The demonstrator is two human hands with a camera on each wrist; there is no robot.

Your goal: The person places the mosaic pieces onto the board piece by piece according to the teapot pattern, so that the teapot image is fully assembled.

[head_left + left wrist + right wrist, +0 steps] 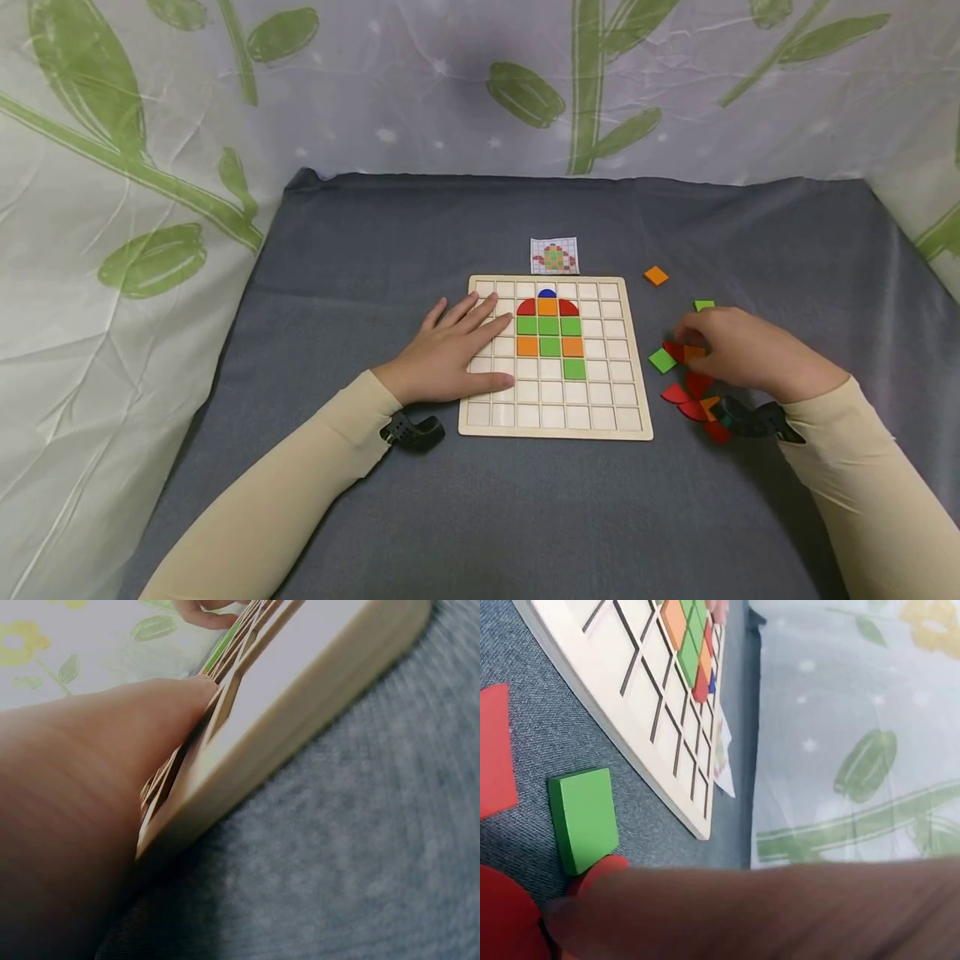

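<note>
My left hand [453, 354] lies with fingers spread over the left side of a wooden grid board [555, 435]. In the left wrist view its thumb [161, 712] rests on the board's edge. Green, orange, red and blue tiles fill some middle cells, with a blue half-round piece [547, 293] at the top. My right hand [750, 350] reaches into loose tiles to the right of the board, thumb and fingers curled about an orange tile [693, 353]. Beside them lie a green square [662, 361] and red pieces [675, 393]; the hand partly hides the pile.
A small printed picture card [554, 256] lies behind the board. An orange square [656, 276] sits apart at the back right, and a green tile [703, 305] lies just beyond the right hand. Grey cloth [360, 250] covers the table, with leaf-patterned curtains [420, 92] behind.
</note>
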